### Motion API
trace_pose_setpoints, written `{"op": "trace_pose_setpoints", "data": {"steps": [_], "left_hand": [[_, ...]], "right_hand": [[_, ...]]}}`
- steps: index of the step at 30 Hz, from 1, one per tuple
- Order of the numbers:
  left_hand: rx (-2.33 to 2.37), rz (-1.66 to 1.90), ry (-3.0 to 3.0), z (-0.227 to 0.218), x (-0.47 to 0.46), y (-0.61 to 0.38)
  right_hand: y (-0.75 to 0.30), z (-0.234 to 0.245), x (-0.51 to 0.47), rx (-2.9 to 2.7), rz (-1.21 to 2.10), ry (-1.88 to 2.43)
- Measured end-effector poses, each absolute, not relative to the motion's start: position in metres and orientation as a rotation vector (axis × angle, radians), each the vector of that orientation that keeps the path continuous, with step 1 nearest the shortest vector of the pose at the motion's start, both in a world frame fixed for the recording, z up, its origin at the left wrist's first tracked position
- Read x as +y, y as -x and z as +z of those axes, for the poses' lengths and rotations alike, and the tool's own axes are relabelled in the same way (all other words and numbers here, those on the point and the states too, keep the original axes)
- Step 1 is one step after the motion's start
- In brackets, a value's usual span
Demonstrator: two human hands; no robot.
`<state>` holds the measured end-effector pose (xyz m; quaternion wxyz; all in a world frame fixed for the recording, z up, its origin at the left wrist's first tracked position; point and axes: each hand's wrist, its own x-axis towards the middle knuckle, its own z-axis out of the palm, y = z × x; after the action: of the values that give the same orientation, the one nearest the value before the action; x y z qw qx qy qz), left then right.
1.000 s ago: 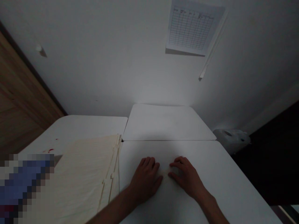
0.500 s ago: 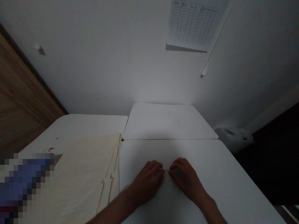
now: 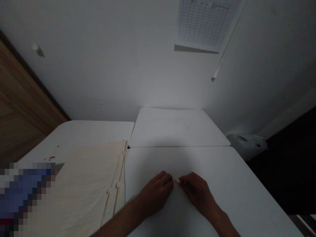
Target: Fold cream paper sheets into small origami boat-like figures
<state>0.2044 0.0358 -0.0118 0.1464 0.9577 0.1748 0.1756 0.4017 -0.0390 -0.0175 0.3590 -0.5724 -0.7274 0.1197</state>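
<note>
Wall (image 3: 103, 59): big, flat and smooth, white but grey in the dim light
White tables (image 3: 242, 191): three smooth tops with round corners, one at the left, one in front and one at the back by the wall, with thin dark gaps between them
Wood board (image 3: 24, 98): brown, at the far left, with stripy lines in it
Cloth pile (image 3: 84, 181): cream sheets lying flat on the left top, soft with little wrinkles, the right edges cut in small steps and not quite lined up
Blue patch (image 3: 27, 187): over the cloth at the left, all blurry squares, so I cannot tell what it is
Plastic bag (image 3: 248, 146): whitish and shiny, right of the tables, with two dark holes; I cannot see what is in it
Paper (image 3: 201, 26): thin, up on the wall, with a grid of little boxes
White strip (image 3: 228, 46): long, thin and straight, slanting beside the paper
Left hand (image 3: 158, 191): over the front top, fingers curled and tips together, pinching the pale bit
Right hand (image 3: 197, 189): just beside it, finger and thumb pinching the other end
Red marks (image 3: 51, 158): tiny, on the left top
Pale bit (image 3: 176, 181): small and thin, between the two hands' fingertips, too blurry to tell what it is made of
</note>
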Motion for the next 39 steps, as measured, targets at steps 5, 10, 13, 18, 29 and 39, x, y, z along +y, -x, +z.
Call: {"op": "trace_pose_setpoints", "data": {"steps": [5, 10, 13, 18, 29, 39], "left_hand": [[0.585, 0.501, -2.678, -0.008, 0.035, -0.206], [0.582, 0.458, -2.68, -0.007, 0.036, -0.207], [0.565, 0.473, -2.682, -0.007, 0.037, -0.207], [0.555, 0.487, -2.708, -0.007, 0.036, -0.207], [0.473, 0.439, -2.853, -0.017, 0.035, -0.204], [0.46, 0.378, -2.928, -0.014, 0.033, -0.206]], "right_hand": [[-0.405, -0.019, -0.042, -1.992, 0.311, 1.442], [-0.408, -0.022, -0.044, -2.058, 0.272, 1.389], [-0.41, -0.024, -0.044, -2.074, 0.269, 1.377], [-0.41, -0.023, -0.047, -2.097, 0.289, 1.39], [-0.403, -0.018, -0.051, -2.014, 0.288, 1.371], [-0.395, -0.024, -0.046, -2.022, 0.184, 1.52]]}}
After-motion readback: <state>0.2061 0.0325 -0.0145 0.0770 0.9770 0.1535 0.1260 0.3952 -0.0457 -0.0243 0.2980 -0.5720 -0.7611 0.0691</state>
